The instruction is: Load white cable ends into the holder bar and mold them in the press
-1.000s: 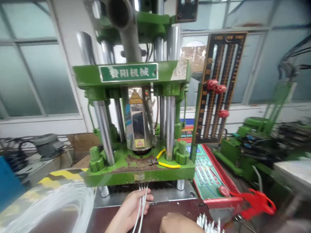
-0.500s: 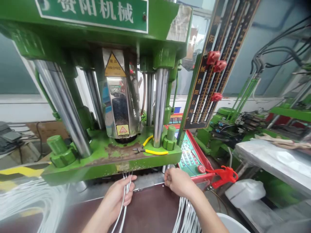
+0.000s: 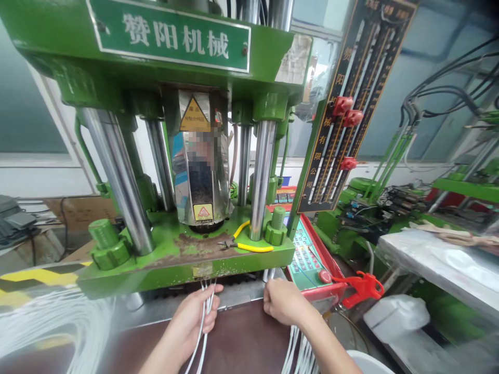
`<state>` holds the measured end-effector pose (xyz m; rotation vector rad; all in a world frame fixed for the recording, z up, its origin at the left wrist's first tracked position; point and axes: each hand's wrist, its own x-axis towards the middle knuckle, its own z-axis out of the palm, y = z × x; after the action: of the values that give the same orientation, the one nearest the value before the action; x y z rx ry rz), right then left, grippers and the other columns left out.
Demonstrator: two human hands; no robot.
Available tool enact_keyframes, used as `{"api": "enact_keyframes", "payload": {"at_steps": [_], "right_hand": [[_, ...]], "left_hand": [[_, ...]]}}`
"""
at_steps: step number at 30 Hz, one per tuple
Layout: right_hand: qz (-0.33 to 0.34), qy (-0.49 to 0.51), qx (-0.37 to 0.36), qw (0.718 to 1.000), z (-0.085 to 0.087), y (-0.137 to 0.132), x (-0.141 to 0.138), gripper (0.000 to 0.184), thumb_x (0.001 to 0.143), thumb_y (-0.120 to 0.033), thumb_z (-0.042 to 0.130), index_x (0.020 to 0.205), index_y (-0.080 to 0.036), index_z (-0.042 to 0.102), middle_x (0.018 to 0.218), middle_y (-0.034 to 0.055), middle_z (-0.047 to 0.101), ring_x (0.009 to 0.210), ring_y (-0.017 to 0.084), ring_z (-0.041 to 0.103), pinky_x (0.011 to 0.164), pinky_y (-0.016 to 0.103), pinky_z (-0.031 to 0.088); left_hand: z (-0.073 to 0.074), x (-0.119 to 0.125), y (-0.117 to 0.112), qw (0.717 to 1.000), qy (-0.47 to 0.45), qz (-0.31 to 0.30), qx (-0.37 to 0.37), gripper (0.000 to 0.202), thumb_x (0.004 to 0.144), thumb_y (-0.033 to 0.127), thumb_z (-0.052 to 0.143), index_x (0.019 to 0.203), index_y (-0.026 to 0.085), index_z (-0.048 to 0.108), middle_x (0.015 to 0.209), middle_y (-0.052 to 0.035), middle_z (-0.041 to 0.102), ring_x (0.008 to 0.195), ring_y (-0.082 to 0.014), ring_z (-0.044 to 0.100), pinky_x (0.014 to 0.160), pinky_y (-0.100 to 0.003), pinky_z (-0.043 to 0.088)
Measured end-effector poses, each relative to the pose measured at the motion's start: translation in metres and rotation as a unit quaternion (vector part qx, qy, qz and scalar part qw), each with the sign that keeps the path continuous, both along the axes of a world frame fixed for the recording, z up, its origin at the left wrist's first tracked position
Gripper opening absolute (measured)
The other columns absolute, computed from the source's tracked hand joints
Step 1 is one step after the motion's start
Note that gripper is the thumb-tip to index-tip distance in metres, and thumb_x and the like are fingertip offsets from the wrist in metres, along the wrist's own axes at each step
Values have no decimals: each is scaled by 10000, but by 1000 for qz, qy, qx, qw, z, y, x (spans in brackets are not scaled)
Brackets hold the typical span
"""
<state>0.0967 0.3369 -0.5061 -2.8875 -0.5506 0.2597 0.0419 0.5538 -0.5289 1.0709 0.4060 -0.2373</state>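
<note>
My left hand (image 3: 197,314) is closed around a few thin white cables (image 3: 202,343). Their upper ends run up under the front edge of the green press (image 3: 167,275), and their lower parts hang down past my wrist. My right hand (image 3: 284,301) is curled into a fist below the press's right front corner, close to a short metal cylinder (image 3: 268,274). Its fingertips are turned away, so whatever they may hold is hidden. Beneath my right forearm hangs a bundle of white cables (image 3: 298,353).
Yellow-handled cutters (image 3: 253,248) lie on the press's lower plate. A large coil of white cable (image 3: 58,327) sits at the left on the brown tabletop (image 3: 237,343). To the right are a red-framed control panel (image 3: 306,254), a red air gun (image 3: 362,288) and a white bucket (image 3: 366,363).
The view has tilted up slightly, so the press sits lower and further right in the picture. My right hand's fingers have curled in tighter. The left hand keeps its hold on the cables.
</note>
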Motion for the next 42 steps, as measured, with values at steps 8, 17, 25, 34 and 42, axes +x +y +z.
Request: {"api": "enact_keyframes", "payload": {"at_steps": [8, 17, 25, 34, 42], "right_hand": [[-187, -15, -5, 982, 23, -80, 12, 182, 664, -156, 482, 746, -169, 643, 732, 88, 666, 700, 192, 613, 522, 235, 348], [-56, -11, 73, 996, 15, -14, -5, 90, 684, -195, 533, 669, -207, 621, 678, 9, 648, 667, 151, 588, 575, 223, 361], [119, -106, 185, 970, -7, 51, -32, 232, 774, -202, 513, 998, -229, 566, 972, 26, 560, 968, 180, 469, 845, 259, 354], [159, -121, 147, 969, -27, 63, -33, 177, 776, -161, 452, 899, -205, 571, 905, 38, 542, 890, 193, 469, 811, 291, 365], [168, -142, 173, 960, -34, 63, -28, 203, 731, -186, 501, 919, -210, 576, 907, 34, 554, 886, 193, 485, 853, 293, 366]], "left_hand": [[-1, 1, 2, 1000, -4, -13, -2, 277, 796, 306, 529, 1000, 123, 492, 520, 62, 431, 345, -37, 261, 331, -178, 164], [-4, 3, 2, 1000, -1, -10, -1, 279, 796, 304, 526, 999, 114, 503, 520, 60, 437, 342, -36, 271, 329, -178, 163], [1, 1, 0, 1000, -3, 7, 2, 235, 802, 275, 522, 964, 105, 526, 521, 41, 467, 334, -36, 286, 314, -169, 181], [-2, 1, 2, 1000, -7, 11, -11, 251, 784, 280, 554, 962, 104, 543, 522, 40, 459, 335, -33, 289, 307, -160, 196], [0, 4, 1, 1000, 0, 5, -3, 252, 805, 273, 518, 990, 104, 493, 508, 43, 448, 328, -39, 262, 294, -163, 198]]}}
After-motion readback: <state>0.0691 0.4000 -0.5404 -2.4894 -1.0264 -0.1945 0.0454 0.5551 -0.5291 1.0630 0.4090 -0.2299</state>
